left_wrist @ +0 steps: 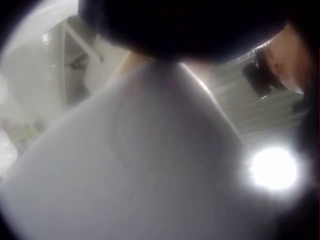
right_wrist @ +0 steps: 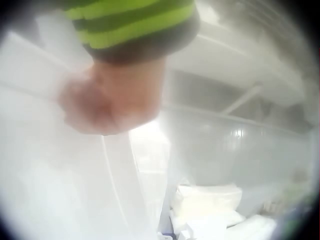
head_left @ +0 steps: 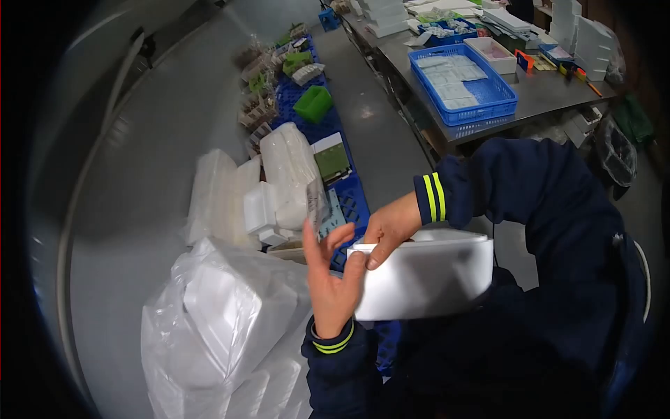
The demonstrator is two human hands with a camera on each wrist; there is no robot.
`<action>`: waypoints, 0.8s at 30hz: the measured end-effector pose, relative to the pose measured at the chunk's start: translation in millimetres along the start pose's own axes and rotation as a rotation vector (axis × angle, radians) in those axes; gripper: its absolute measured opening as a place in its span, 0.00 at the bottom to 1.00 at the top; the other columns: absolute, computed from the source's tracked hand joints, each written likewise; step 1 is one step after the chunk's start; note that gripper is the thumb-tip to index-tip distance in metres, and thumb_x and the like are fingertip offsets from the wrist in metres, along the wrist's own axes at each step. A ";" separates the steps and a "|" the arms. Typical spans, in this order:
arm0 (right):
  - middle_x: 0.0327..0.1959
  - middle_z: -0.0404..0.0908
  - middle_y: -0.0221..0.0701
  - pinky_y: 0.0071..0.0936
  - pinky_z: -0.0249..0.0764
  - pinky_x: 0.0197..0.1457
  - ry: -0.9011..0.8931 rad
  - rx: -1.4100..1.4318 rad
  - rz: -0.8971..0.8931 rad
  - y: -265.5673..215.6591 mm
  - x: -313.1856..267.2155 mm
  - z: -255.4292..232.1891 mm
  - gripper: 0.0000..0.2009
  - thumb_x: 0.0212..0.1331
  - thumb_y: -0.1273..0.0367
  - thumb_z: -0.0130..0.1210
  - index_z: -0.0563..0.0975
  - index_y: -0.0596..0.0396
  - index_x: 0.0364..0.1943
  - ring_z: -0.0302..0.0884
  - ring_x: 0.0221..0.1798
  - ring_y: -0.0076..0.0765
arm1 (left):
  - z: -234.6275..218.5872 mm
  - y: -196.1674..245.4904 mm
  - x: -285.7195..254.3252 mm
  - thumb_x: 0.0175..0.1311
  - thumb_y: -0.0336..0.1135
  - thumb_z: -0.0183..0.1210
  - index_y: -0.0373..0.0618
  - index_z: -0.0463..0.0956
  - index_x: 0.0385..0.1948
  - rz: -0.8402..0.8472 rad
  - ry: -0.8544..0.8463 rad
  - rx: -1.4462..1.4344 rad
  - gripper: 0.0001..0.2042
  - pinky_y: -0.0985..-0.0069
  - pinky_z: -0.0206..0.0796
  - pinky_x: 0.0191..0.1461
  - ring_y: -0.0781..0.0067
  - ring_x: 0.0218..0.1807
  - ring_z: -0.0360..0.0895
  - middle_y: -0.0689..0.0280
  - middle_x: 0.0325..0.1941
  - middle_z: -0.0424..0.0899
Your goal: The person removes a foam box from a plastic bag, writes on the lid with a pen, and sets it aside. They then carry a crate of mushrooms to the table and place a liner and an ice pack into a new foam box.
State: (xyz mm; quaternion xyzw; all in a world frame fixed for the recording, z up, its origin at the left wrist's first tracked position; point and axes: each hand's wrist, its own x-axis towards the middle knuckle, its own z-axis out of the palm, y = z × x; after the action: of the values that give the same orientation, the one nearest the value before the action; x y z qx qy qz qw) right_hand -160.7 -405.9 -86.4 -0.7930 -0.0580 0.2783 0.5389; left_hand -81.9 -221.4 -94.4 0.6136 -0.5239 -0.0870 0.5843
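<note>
A white foam box (head_left: 427, 283) is held in front of the body, its long side wall facing the head camera. My right hand (head_left: 392, 225) grips the box's rim near the left corner, thumb outside the wall and the other fingers hidden behind it. My left hand (head_left: 333, 285) is at that same corner, its thumb against the box edge and its fingers spread upward, off the box. The box wall (left_wrist: 125, 165) fills most of the left wrist view. The right wrist view shows the right hand (right_wrist: 112, 102) blurred over the box's pale surface.
Clear plastic bags of white foam boxes (head_left: 223, 307) stand at lower left. Behind them are wrapped white stacks (head_left: 289, 167) and a green basket (head_left: 313, 104) along blue pallets (head_left: 352, 202). On a metal table (head_left: 544, 105) sits a blue crate (head_left: 481, 115) with white packets.
</note>
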 end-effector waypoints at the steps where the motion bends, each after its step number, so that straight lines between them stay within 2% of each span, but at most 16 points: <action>1: 0.17 0.67 0.20 0.22 0.60 0.24 -0.047 0.035 0.037 12.0 2.8 -5.3 0.19 0.60 0.53 0.55 0.78 0.57 0.27 0.63 0.23 0.17 | 9.3 -11.3 3.7 0.56 0.29 0.59 0.39 0.44 0.68 -0.087 -0.059 -0.089 0.39 0.66 0.59 0.62 0.60 0.55 0.72 0.50 0.50 0.76; 3: 0.16 0.63 0.22 0.22 0.60 0.24 0.042 -0.025 0.041 26.4 -0.3 -18.9 0.20 0.60 0.53 0.54 0.76 0.56 0.25 0.62 0.21 0.18 | 27.3 -31.9 21.3 0.60 0.28 0.54 0.38 0.36 0.68 -0.149 -0.166 -0.159 0.39 0.70 0.65 0.56 0.66 0.47 0.76 0.51 0.47 0.78; 4: 0.15 0.64 0.22 0.22 0.59 0.24 0.024 -0.036 0.095 35.7 -4.5 -28.9 0.20 0.60 0.53 0.54 0.76 0.57 0.25 0.61 0.21 0.18 | 36.8 -47.1 22.7 0.57 0.25 0.59 0.40 0.42 0.69 -0.194 -0.109 -0.180 0.40 0.73 0.67 0.52 0.68 0.42 0.79 0.55 0.42 0.80; 6: 0.15 0.64 0.22 0.23 0.59 0.24 -0.032 -0.045 0.153 58.2 -8.3 -52.7 0.20 0.61 0.53 0.54 0.76 0.58 0.24 0.61 0.20 0.19 | 53.5 -69.8 39.6 0.56 0.23 0.59 0.41 0.42 0.69 -0.258 -0.113 -0.188 0.40 0.76 0.68 0.49 0.71 0.40 0.78 0.56 0.40 0.80; 8: 0.18 0.71 0.25 0.22 0.65 0.25 -0.050 0.059 0.156 86.8 -13.0 -73.9 0.19 0.61 0.55 0.54 0.78 0.60 0.28 0.68 0.22 0.20 | 70.9 -92.4 48.6 0.54 0.20 0.60 0.44 0.41 0.69 -0.310 -0.160 -0.184 0.43 0.81 0.69 0.43 0.76 0.36 0.78 0.60 0.33 0.79; 9: 0.18 0.71 0.25 0.22 0.65 0.25 -0.073 0.065 0.162 96.7 -18.0 -87.5 0.19 0.61 0.55 0.54 0.78 0.60 0.28 0.68 0.22 0.20 | 80.8 -105.8 50.7 0.54 0.21 0.60 0.44 0.40 0.69 -0.365 -0.162 -0.221 0.43 0.81 0.69 0.41 0.78 0.32 0.77 0.64 0.30 0.78; 11: 0.24 0.78 0.29 0.21 0.74 0.29 -0.023 0.226 0.153 110.3 -25.1 -112.0 0.17 0.61 0.58 0.54 0.78 0.61 0.34 0.77 0.27 0.23 | 93.6 -124.7 53.7 0.54 0.23 0.61 0.44 0.38 0.69 -0.550 -0.209 -0.339 0.44 0.82 0.68 0.39 0.80 0.30 0.76 0.67 0.28 0.77; 12: 0.30 0.81 0.32 0.22 0.78 0.32 -0.024 0.181 0.194 112.0 -29.0 -128.7 0.15 0.61 0.60 0.53 0.77 0.61 0.39 0.81 0.32 0.27 | 101.2 -128.7 54.7 0.54 0.24 0.62 0.43 0.38 0.69 -0.674 -0.237 -0.422 0.44 0.83 0.67 0.38 0.81 0.29 0.75 0.68 0.27 0.76; 13: 0.32 0.80 0.33 0.22 0.78 0.31 -0.003 0.245 0.186 119.6 -33.6 -142.1 0.15 0.61 0.61 0.53 0.77 0.61 0.40 0.80 0.33 0.27 | 112.4 -132.7 54.5 0.54 0.26 0.62 0.42 0.38 0.69 -0.796 -0.264 -0.504 0.45 0.84 0.66 0.37 0.82 0.29 0.74 0.69 0.26 0.75; 14: 0.33 0.80 0.34 0.23 0.78 0.32 -0.004 0.349 0.186 131.1 -33.0 -150.2 0.15 0.62 0.60 0.53 0.76 0.60 0.42 0.80 0.33 0.27 | 132.1 -158.7 39.9 0.53 0.28 0.64 0.41 0.37 0.69 -0.640 -0.321 -0.521 0.46 0.86 0.64 0.35 0.84 0.27 0.72 0.70 0.25 0.74; 15: 0.35 0.80 0.34 0.24 0.79 0.33 -0.002 0.459 0.190 147.8 -31.2 -152.9 0.16 0.62 0.60 0.53 0.76 0.60 0.43 0.80 0.34 0.28 | 144.8 -165.0 45.8 0.53 0.28 0.64 0.41 0.37 0.69 -0.662 -0.321 -0.531 0.46 0.86 0.64 0.35 0.84 0.27 0.72 0.70 0.25 0.74; 17: 0.37 0.79 0.38 0.26 0.80 0.34 0.027 0.489 0.204 208.1 -15.0 -133.1 0.20 0.60 0.55 0.54 0.76 0.61 0.42 0.81 0.36 0.31 | 154.3 -183.0 62.1 0.53 0.28 0.63 0.41 0.35 0.69 -0.624 -0.365 -0.291 0.47 0.86 0.63 0.33 0.86 0.26 0.71 0.70 0.25 0.74; 18: 0.36 0.79 0.38 0.28 0.81 0.35 0.035 0.423 0.254 211.6 -9.6 -147.1 0.20 0.61 0.56 0.53 0.74 0.60 0.44 0.80 0.37 0.32 | 156.8 -192.0 78.2 0.54 0.27 0.62 0.41 0.35 0.69 -0.593 -0.362 -0.365 0.46 0.87 0.62 0.31 0.88 0.25 0.70 0.69 0.27 0.74; 19: 0.36 0.79 0.38 0.27 0.80 0.35 0.108 0.613 0.337 217.1 -5.9 -169.9 0.20 0.62 0.55 0.52 0.73 0.59 0.47 0.80 0.37 0.31 | 159.1 -202.9 95.6 0.54 0.27 0.62 0.41 0.35 0.69 -0.592 -0.352 -0.375 0.46 0.87 0.62 0.31 0.88 0.25 0.70 0.69 0.27 0.74; 21: 0.36 0.79 0.38 0.25 0.79 0.33 0.376 0.656 0.176 223.2 -10.0 -227.9 0.21 0.61 0.56 0.53 0.71 0.58 0.50 0.80 0.36 0.32 | 154.3 -222.5 129.6 0.55 0.27 0.60 0.42 0.38 0.68 -0.712 -0.172 -0.710 0.43 0.89 0.61 0.30 0.88 0.24 0.68 0.67 0.30 0.73; 24: 0.39 0.79 0.36 0.28 0.78 0.41 0.628 0.297 0.183 205.3 -13.4 -305.3 0.23 0.58 0.66 0.57 0.67 0.56 0.56 0.78 0.39 0.30 | 149.2 -281.9 186.3 0.56 0.25 0.58 0.45 0.40 0.68 -0.710 -0.253 -0.736 0.40 0.90 0.59 0.28 0.88 0.25 0.68 0.66 0.32 0.73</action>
State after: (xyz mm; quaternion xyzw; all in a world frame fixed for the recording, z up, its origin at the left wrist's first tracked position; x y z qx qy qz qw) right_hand -60.8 -746.9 -182.8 -0.7549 0.2226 0.0736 0.6125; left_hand 44.7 -518.9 -273.1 0.4922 -0.2849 -0.5313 0.6279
